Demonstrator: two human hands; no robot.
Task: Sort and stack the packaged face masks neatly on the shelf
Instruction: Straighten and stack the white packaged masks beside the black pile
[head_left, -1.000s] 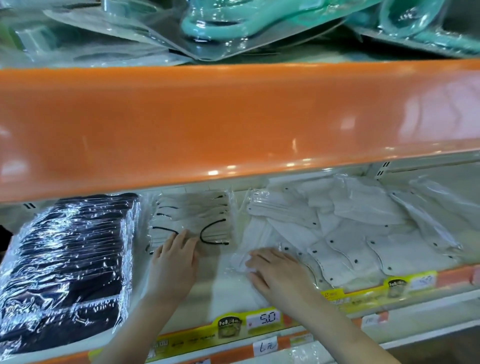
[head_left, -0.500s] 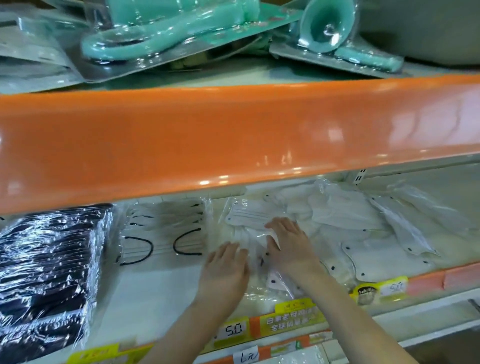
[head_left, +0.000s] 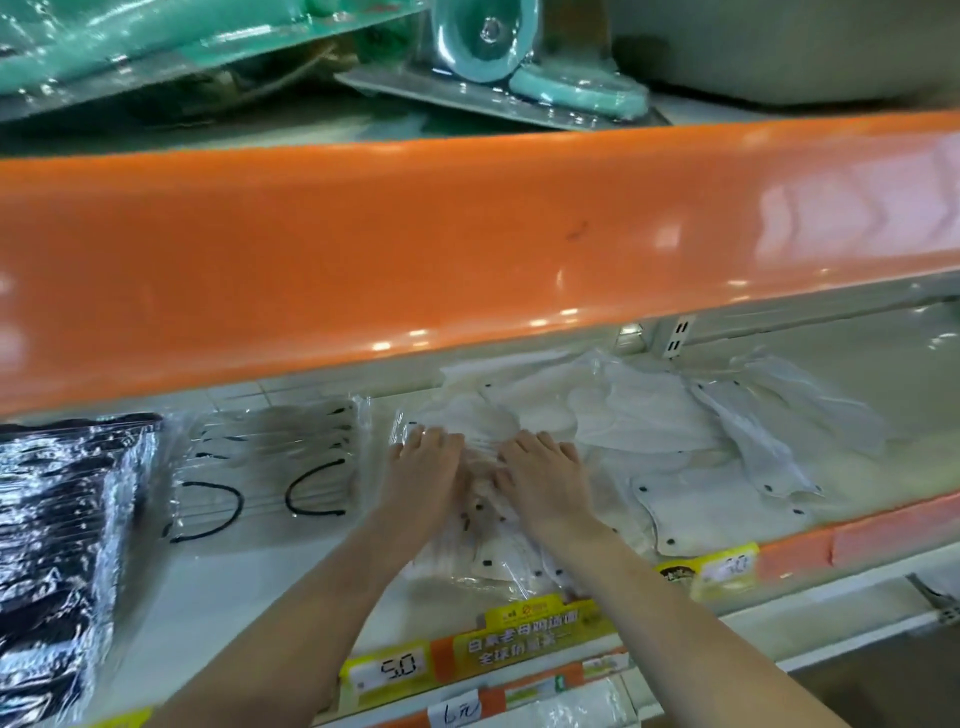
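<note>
Right now the left hand (head_left: 423, 480) and the right hand (head_left: 540, 480) lie flat, side by side, palms down, on some white packaged face masks (head_left: 483, 525) in see-through wrap. The fingers look straight and spread a little, pointing to the back of the shelf (head_left: 249, 582). They press on the packs and do not seem to curl round anything. The two hands almost touch, with a small gap between them. I think the person is pushing these packs together into one pile, so this part of the job looks only just begun. Past the right hand, more loose white masks (head_left: 701, 457) lie in a messy heap, some tilted and on top of each other; those are not sorted yet. Beside the left hand, a pile of clear packs with black ear loops (head_left: 270, 467) looks tidy already. Farther that way, the black masks (head_left: 67, 545) sit in a neat stack too. Yellow price tags (head_left: 387, 670) run along the front edge, near the wrists.
</note>
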